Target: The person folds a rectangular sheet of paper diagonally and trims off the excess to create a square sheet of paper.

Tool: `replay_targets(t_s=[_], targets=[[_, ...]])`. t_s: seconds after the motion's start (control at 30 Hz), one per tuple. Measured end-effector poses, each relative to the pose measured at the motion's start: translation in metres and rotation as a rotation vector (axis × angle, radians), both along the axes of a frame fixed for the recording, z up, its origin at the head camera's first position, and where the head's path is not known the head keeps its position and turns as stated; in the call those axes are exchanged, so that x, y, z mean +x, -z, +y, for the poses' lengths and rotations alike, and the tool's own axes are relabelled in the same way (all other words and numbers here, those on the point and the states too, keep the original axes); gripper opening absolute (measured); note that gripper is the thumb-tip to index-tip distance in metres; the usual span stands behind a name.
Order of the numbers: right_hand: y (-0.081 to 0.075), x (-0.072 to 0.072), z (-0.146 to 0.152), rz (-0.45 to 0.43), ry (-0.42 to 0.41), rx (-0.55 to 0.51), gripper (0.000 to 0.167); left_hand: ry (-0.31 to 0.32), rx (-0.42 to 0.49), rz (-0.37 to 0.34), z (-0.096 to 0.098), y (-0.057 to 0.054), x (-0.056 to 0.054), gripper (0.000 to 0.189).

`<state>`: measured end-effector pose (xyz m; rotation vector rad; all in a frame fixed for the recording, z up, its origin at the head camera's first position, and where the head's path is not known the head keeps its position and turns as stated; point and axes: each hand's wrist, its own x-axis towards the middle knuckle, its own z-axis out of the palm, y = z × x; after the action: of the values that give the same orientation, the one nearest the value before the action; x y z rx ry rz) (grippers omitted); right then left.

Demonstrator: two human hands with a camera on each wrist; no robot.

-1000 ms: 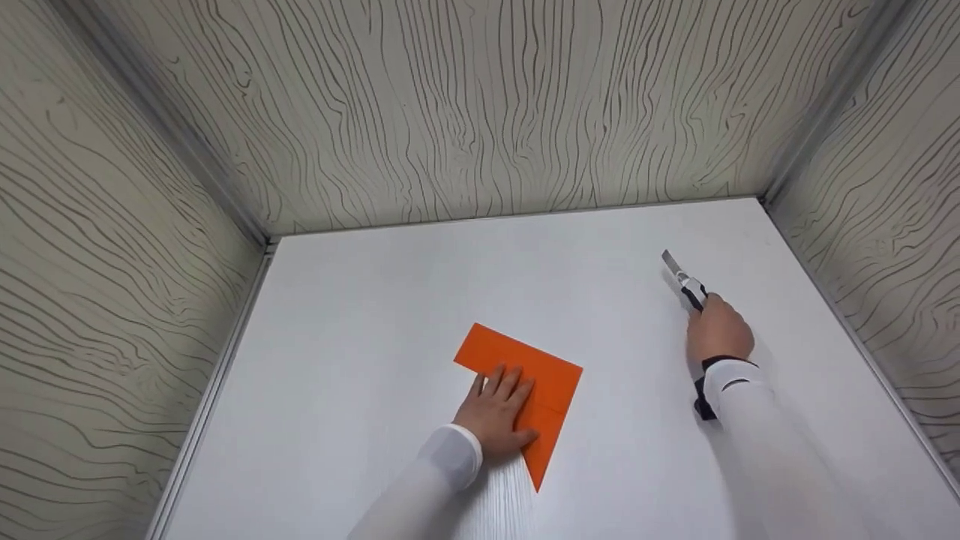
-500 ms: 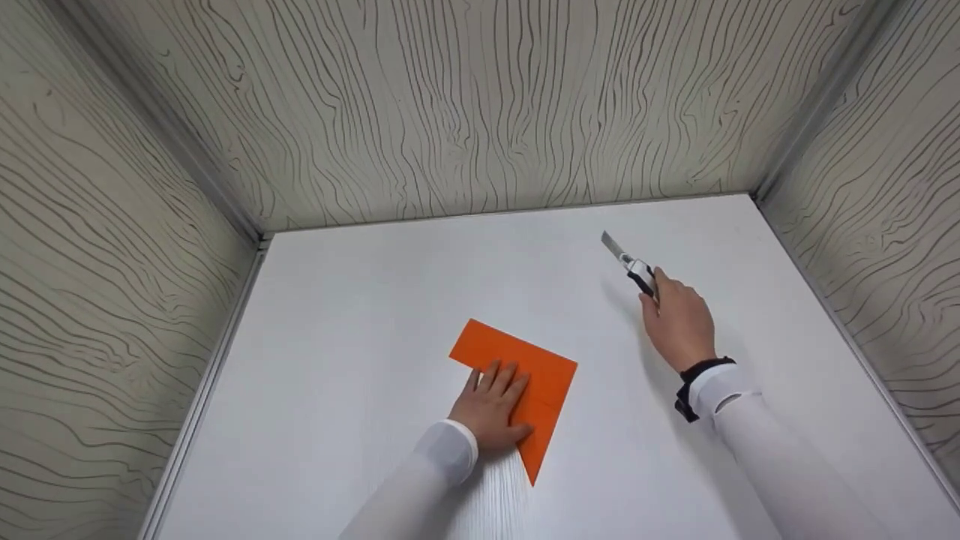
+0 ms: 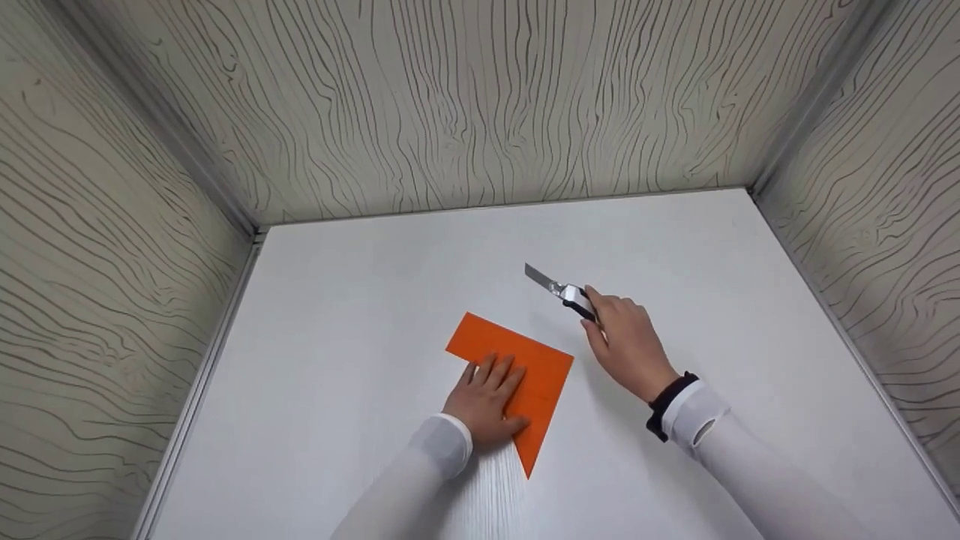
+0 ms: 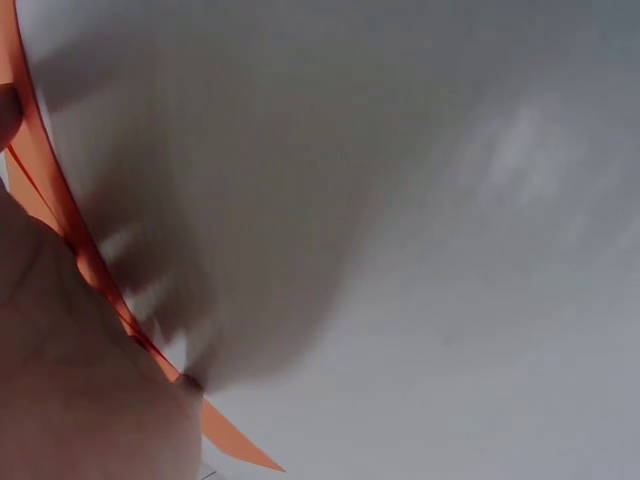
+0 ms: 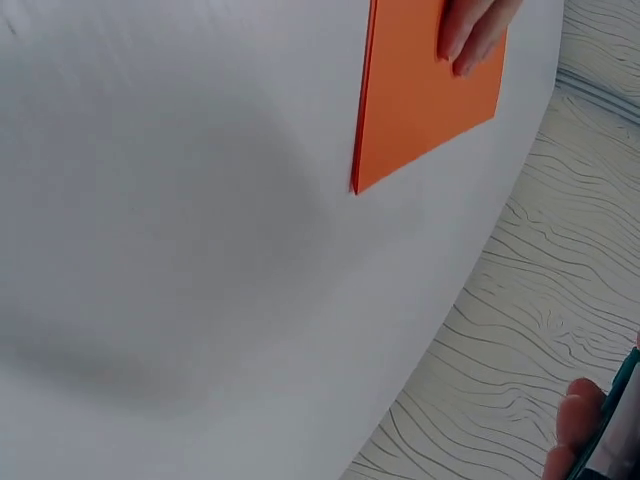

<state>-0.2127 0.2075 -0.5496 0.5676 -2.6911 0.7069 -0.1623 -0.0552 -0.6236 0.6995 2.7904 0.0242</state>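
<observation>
A folded sheet of orange paper (image 3: pixel 544 375) lies on the white table, its lower end tapering to a point. Fingers spread, my left hand (image 3: pixel 487 405) rests on the paper's left part; in the left wrist view the paper's folded edge (image 4: pixel 60 190) runs beside that hand. My right hand (image 3: pixel 626 341) grips a utility knife (image 3: pixel 574 295) by its black and white handle, the blade bared and pointing up and left. The knife is apart from the paper, above its upper right corner. In the right wrist view only part of the knife handle (image 5: pixel 615 425) shows.
The white table (image 3: pixel 337 337) spreads around the paper. Wood-grain panels (image 3: pixel 465 105) rise at its back and both sides, with grey metal strips along the corners and the left edge (image 3: pixel 202 375).
My right hand has carried the utility knife leftward from the right side of the table, toward the paper. The left hand has stayed on the paper.
</observation>
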Motion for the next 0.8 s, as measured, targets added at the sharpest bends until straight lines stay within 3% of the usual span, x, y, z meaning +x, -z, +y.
replay_targets(t_s=[0.43,0.8], targets=[[0.038,0.028,0.003,-0.047,-0.041,0.105,0.048,-0.011,-0.004,0.037,-0.008,-0.001,-0.009,0.081],[0.067,0.043,0.015,-0.087,-0.048,0.223,0.047,-0.001,0.011,0.039,-0.01,-0.006,-0.014,0.081]])
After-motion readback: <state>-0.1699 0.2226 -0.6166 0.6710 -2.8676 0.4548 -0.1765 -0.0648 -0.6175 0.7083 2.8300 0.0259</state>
